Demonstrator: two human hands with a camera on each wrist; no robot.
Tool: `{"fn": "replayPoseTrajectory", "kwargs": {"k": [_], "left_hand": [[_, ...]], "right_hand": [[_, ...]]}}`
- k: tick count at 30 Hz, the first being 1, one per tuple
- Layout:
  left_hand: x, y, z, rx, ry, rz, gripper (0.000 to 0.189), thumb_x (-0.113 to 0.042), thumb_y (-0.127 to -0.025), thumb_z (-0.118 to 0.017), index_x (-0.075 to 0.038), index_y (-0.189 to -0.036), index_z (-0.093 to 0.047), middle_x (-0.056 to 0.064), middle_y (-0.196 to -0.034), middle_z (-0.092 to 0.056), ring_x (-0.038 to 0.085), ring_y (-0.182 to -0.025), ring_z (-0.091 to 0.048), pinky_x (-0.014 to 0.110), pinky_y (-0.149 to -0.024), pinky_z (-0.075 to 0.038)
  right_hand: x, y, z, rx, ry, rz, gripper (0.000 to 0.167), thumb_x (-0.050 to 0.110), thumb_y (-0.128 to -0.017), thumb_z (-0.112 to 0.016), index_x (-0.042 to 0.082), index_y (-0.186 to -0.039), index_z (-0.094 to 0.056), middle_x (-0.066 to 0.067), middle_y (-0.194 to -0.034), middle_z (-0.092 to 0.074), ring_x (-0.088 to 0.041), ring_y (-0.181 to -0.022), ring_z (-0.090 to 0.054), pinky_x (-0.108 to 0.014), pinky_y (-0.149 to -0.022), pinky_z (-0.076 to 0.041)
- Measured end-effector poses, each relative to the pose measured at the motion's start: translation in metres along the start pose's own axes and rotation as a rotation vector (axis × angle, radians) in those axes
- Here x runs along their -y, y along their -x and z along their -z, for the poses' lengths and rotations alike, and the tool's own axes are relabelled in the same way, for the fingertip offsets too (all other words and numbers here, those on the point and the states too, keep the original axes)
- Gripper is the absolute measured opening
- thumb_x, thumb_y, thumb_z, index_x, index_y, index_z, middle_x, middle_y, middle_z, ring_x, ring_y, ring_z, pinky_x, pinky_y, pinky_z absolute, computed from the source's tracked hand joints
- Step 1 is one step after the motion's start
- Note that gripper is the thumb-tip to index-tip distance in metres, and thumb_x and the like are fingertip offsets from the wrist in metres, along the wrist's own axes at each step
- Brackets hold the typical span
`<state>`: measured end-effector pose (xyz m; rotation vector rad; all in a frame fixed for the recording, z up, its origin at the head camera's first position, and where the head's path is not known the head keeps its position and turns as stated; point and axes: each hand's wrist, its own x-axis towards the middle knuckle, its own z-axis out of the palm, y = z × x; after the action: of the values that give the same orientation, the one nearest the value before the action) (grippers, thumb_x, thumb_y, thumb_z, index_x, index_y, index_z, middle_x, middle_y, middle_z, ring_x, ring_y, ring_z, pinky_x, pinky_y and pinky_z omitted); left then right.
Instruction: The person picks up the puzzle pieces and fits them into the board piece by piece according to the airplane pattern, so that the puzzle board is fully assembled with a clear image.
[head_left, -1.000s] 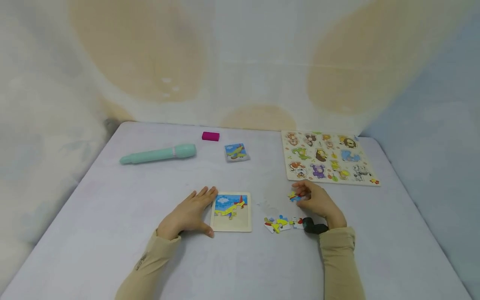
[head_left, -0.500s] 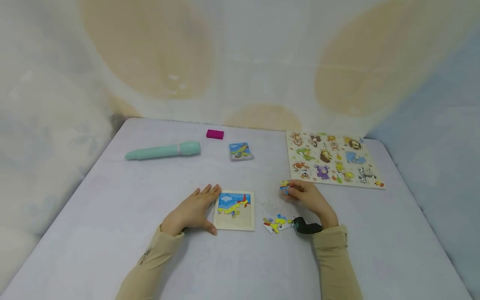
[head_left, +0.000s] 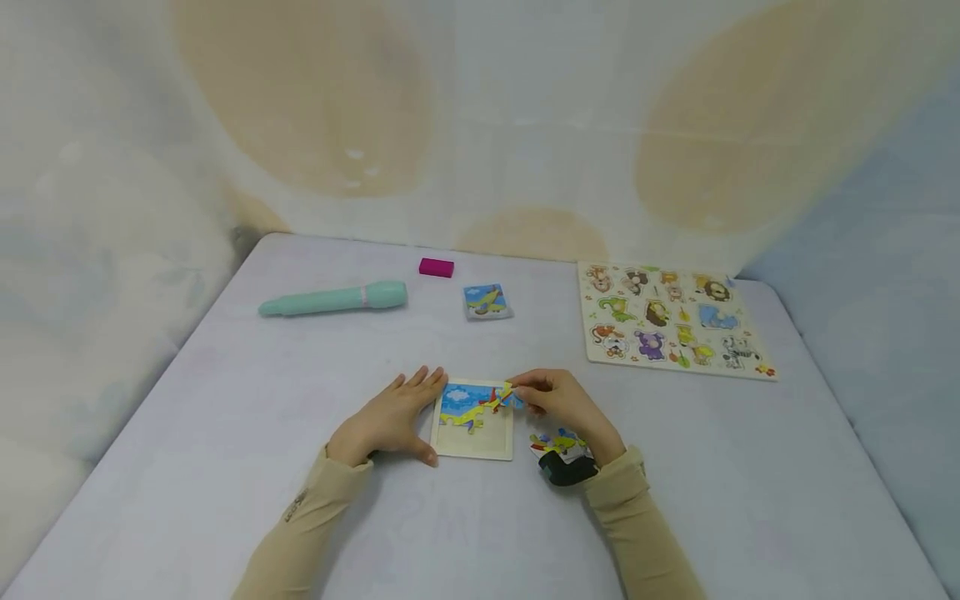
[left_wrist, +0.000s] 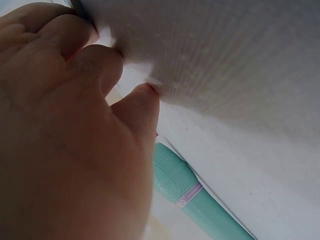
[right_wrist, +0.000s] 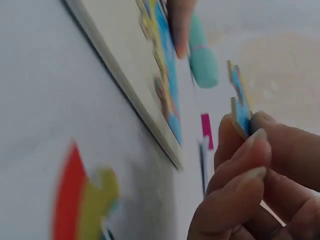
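Note:
A square wooden puzzle board (head_left: pixel 491 444) lies on the table, its upper part filled with pieces of a blue sky and yellow airplane picture. Along its left edge rests my left hand (head_left: pixel 390 421), fingers spread and thumb near the lower left corner. My right hand (head_left: pixel 562 402) pinches a blue and yellow jigsaw piece (right_wrist: pixel 241 112) between thumb and fingers, held above the board's upper right edge in the head view. Loose jigsaw pieces (head_left: pixel 561 442) lie right of the board, partly hidden behind the black band on my right wrist.
A teal pen-shaped stick (head_left: pixel 333 300) lies at the back left. Near it are a magenta block (head_left: pixel 437 267) and a small wrapped airplane picture packet (head_left: pixel 487 302). An animal puzzle board (head_left: pixel 675 321) stands flat at the back right.
My right hand has moved left with the jigsaw piece, from beside the animal board to the puzzle board's upper right edge. My left hand stays at the board's left edge.

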<state>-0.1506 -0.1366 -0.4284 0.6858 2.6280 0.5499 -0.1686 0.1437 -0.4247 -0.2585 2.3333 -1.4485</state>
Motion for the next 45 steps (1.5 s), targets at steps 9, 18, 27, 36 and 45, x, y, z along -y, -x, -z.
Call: {"fn": "replayPoseTrajectory", "kwargs": {"k": [9, 18, 27, 36, 45], "left_hand": [[-0.001, 0.001, 0.001, 0.015, -0.005, 0.022, 0.118, -0.039, -0.062, -0.090, -0.008, -0.154, -0.023, 0.008, -0.163, -0.017, 0.029, -0.152, -0.008, 0.052, -0.123, -0.006], [0.000, -0.001, 0.003, 0.019, -0.030, 0.018, 0.118, -0.040, -0.063, -0.090, -0.008, -0.154, -0.023, 0.009, -0.162, -0.017, 0.030, -0.152, -0.009, 0.053, -0.123, -0.008], [-0.001, -0.001, 0.003, 0.023, -0.013, 0.019, 0.117, -0.039, -0.063, -0.089, -0.006, -0.154, -0.023, 0.009, -0.162, -0.017, 0.030, -0.152, -0.009, 0.053, -0.123, -0.007], [-0.002, -0.003, 0.002, 0.023, -0.032, 0.007, 0.118, -0.040, -0.062, -0.090, -0.008, -0.154, -0.023, 0.008, -0.162, -0.017, 0.029, -0.152, -0.010, 0.052, -0.123, -0.007], [0.001, 0.006, 0.000, -0.001, -0.034, 0.046, 0.120, -0.042, -0.061, -0.090, -0.008, -0.154, -0.022, 0.008, -0.163, -0.017, 0.029, -0.152, -0.009, 0.052, -0.123, -0.007]], "right_hand": [[0.002, -0.005, -0.026, -0.019, 0.173, -0.003, 0.009, 0.015, -0.088, -0.069, 0.010, -0.095, -0.074, -0.002, -0.082, -0.069, -0.011, -0.070, -0.055, -0.024, -0.062, -0.045], [0.007, -0.004, -0.034, -0.052, 0.194, -0.018, 0.004, 0.013, -0.086, -0.071, 0.009, -0.087, -0.071, -0.003, -0.078, -0.065, -0.012, -0.068, -0.054, -0.024, -0.061, -0.045], [0.010, -0.006, -0.040, -0.118, 0.292, -0.022, 0.011, 0.010, -0.081, -0.076, 0.012, -0.091, -0.072, -0.006, -0.087, -0.056, -0.018, -0.075, -0.046, -0.025, -0.064, -0.038], [0.000, -0.003, -0.024, -0.024, 0.200, 0.038, 0.027, 0.014, -0.087, -0.071, 0.009, -0.113, -0.067, -0.005, -0.091, -0.059, -0.015, -0.072, -0.050, -0.023, -0.060, -0.042], [-0.021, 0.007, 0.025, 0.349, 0.102, 0.141, 0.039, 0.001, -0.083, -0.069, -0.001, -0.121, -0.060, -0.017, -0.106, -0.064, -0.014, -0.085, -0.057, -0.020, -0.073, -0.052]]}}
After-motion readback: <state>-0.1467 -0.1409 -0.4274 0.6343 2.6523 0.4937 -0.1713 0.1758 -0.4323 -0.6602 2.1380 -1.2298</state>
